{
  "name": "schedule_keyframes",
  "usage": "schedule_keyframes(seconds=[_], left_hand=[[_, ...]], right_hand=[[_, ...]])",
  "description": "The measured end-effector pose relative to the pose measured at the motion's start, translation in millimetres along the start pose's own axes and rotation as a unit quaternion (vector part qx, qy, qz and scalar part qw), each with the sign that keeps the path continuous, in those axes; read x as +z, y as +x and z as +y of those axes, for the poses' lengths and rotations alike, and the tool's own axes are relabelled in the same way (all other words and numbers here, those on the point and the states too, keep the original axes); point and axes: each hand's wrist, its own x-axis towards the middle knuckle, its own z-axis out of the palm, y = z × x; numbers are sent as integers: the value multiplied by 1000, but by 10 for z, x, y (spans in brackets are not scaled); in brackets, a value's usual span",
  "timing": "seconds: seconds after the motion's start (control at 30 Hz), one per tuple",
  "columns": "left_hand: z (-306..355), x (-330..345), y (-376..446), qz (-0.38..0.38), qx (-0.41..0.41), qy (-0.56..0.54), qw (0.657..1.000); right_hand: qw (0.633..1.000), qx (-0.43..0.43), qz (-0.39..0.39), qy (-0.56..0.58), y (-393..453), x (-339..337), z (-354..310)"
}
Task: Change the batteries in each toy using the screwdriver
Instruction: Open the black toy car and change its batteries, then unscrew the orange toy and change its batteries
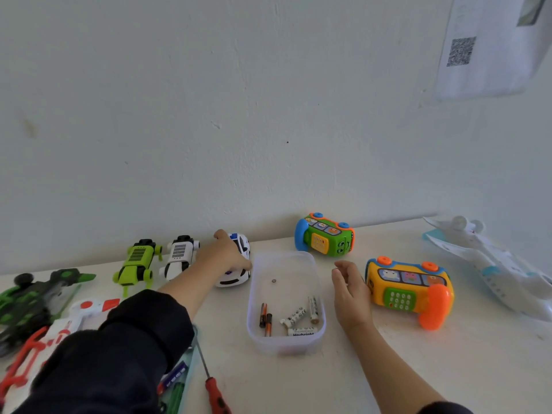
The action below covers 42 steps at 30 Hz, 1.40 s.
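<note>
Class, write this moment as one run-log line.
left hand: grips white police car | right hand: open, beside yellow phone toy | screwdriver: untouched on table

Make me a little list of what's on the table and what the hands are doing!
left hand: holds the white police car
right hand: open, beside the yellow phone toy
clear tub: batteries inside
screwdriver: lying on the table, untouched
green phone toy: by the wall
</note>
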Motion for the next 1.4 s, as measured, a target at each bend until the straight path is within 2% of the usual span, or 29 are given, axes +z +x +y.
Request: schedule_keyframes(seconds=[0.13, 0.33, 0.57, 0.67, 0.77, 0.9, 1.0, 1.1, 1.23, 1.33, 1.4], left_hand=[[-5, -92, -28, -46, -18, 26, 998], [-40, -79, -28, 2, 51, 34, 998], [-18, -131, 49, -25, 32, 30, 999], [34, -259, 54, 9, 21, 38, 999], [150, -426, 12, 38, 52, 48, 997], [423, -470, -34, 64, 123, 4, 990], [643, -293, -2, 50, 144, -26, 988], [712, -146, 100, 5, 76, 12, 997], [496, -168, 158, 21, -39, 71, 996], [260, -149, 322, -8, -59, 18, 998], [136, -110, 402, -53, -33, 10, 998]], right_hand=[[1000, 2, -6, -4, -12, -1, -15], [1000, 12, -1, 6, -37, -21, -43], [999, 25, 28, 40, -49, -8, -69], [997, 33, 49, 55, -61, -9, -98], [997, 35, 48, 52, -57, -5, -110], [997, 35, 48, 50, -67, 5, -127], [997, 38, 53, 51, -70, -1, -124], [996, 41, 57, 46, -54, -12, -99], [998, 37, 41, 29, -30, 18, -74], [999, 23, 28, 9, -2, 19, -38], [1000, 18, 20, -3, 12, 15, -4]])
